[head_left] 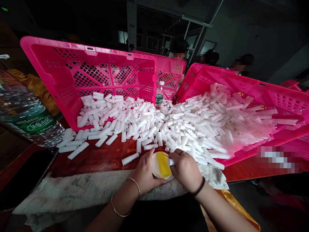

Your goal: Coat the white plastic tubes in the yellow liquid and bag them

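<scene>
My left hand [144, 173] is wrapped round the edge of a small round white dish [156, 167], thumb at its near side. Across the dish's face runs a yellow patch [164, 165]; whether it is a sheet or a coating I cannot tell. My right hand [187, 170] is closed on a short white plastic tube [171, 162], whose end is at the dish's right edge. A thin dark line shows by those fingers, too small to name. Beyond both hands lies a large heap of white plastic tubes [145, 124].
Two pink crates [96, 48] [243, 77] lie tipped with tubes spilling out. A small water bottle [159, 96] stands between them. A large bottle [36, 119] is at left. A grey towel [79, 187] lines the red table's [91, 158] near edge. People sit beyond.
</scene>
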Demonstrator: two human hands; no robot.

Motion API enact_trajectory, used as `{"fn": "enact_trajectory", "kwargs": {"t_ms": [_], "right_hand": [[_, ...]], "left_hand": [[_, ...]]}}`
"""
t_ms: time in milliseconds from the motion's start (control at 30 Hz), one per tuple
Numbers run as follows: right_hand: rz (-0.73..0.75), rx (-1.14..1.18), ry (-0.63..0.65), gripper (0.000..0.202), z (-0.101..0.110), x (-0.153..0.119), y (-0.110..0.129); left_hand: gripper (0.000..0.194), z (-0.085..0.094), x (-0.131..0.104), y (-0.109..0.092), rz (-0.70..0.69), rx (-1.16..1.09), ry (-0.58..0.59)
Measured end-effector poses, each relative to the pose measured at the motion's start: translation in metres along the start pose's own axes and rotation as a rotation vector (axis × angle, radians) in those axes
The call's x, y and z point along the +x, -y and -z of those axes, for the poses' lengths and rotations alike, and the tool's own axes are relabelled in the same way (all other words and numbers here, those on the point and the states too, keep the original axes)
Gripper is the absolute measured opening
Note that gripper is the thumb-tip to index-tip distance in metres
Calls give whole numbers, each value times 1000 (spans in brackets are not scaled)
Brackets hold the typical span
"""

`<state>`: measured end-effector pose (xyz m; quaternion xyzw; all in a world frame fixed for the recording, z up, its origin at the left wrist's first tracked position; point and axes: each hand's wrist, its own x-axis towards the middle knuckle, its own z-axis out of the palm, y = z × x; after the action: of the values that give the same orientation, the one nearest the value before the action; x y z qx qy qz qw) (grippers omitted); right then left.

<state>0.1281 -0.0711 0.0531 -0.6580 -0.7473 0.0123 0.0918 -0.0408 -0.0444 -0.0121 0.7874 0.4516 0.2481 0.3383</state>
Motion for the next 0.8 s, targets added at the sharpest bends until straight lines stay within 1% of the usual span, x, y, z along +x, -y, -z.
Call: {"fn": "enact_trajectory", "kwargs": {"t_ms": [133, 233, 300, 433, 567, 667, 800], "right_hand": [[132, -159, 156, 21, 25, 30, 10], [210, -221, 215, 22, 40, 46, 19], [241, -253, 255, 22, 45, 52, 25], [268, -278, 370, 22, 38, 60, 35], [245, -241, 411, 22, 28, 62, 35], [211, -167, 417, 22, 26, 63, 22], [141, 12, 415, 16, 20, 65, -5]], "left_hand": [[114, 0, 1, -1, 23, -1, 5], [114, 1, 1, -1, 46, 11, 22], [115, 2, 1, -2, 55, 13, 32], [112, 2, 2, -2, 37, -1, 13], [112, 0, 2, 0, 24, -15, -2], [115, 1, 1, 1, 38, -19, 18], [117, 3, 0, 0, 53, -47, 34]]}}
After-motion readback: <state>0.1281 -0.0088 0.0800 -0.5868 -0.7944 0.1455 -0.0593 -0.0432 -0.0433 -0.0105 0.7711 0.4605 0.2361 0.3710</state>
